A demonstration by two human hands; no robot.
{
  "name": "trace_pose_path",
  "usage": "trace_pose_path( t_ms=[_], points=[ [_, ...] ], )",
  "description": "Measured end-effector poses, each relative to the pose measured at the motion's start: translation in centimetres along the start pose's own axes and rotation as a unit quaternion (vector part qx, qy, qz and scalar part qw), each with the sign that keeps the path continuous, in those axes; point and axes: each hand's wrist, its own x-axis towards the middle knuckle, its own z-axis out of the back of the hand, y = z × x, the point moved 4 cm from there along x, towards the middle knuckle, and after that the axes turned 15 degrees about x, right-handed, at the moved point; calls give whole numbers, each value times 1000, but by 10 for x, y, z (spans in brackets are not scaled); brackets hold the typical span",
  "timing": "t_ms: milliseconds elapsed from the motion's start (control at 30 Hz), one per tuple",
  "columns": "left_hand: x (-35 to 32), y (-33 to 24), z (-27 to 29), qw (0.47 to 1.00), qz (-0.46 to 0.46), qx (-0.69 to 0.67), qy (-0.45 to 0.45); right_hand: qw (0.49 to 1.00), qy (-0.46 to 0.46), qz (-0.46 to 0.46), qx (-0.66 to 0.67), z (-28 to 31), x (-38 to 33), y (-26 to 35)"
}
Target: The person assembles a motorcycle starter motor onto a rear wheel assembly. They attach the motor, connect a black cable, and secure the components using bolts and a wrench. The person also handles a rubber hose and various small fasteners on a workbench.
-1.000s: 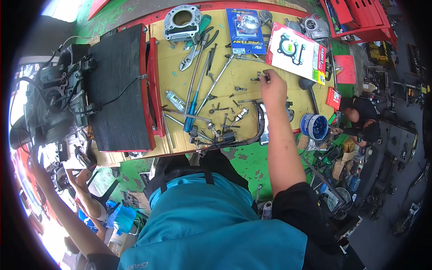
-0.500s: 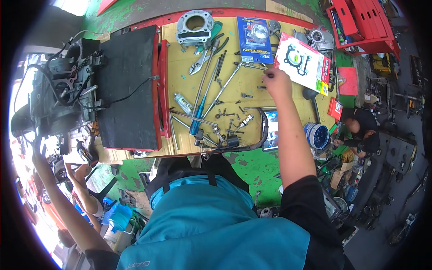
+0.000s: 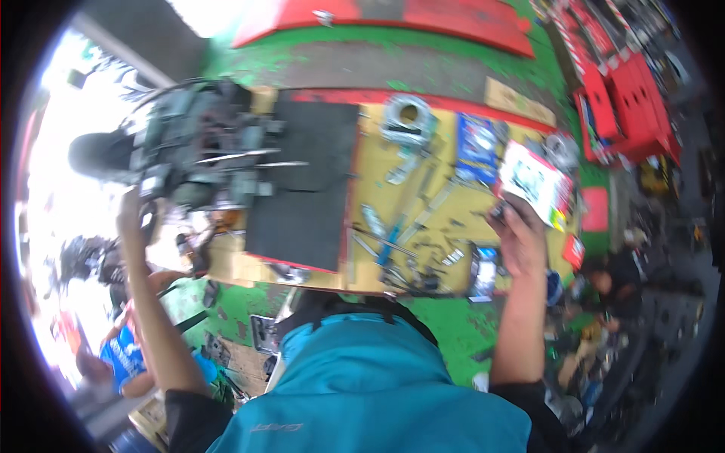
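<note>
My left hand is at the near left side of a dark engine; its fingers are smeared by motion. Over the near edge of a white and red gasket pack, my right hand has its fingers curled in a pinch. Something small and dark shows at its fingertips, too blurred to name. To the left of that hand, several small bolts and parts lie scattered on the yellow tabletop. A phone rests near the table's front edge.
A black mat lies beside the engine. Farther right are a metal cylinder block, a wrench, a blue-handled screwdriver and a blue package. Red cabinets stand beyond. Other people are at the lower left and far right.
The view has swung left, so the bench appears farther right and lower, and blurred. My right hand has drawn nearer to me and rightward from the loose bolts. My left hand stays by the engine.
</note>
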Motion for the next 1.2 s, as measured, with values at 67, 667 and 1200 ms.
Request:
trace_pose_path(
  t_ms=[67, 667, 1200],
  points=[
    [1, -18, 6, 1000, -10, 11, -16, 999, 11, 10, -30, -52, -6, 1],
    [22, -49, 32, 933, 75, -345, -74, 658, 500, 272, -493, -589, -22, -172],
    [9, -47, 19, 906, 70, -406, -98, 521, 543, 260, -605, -609, 2, -236]
  ],
)
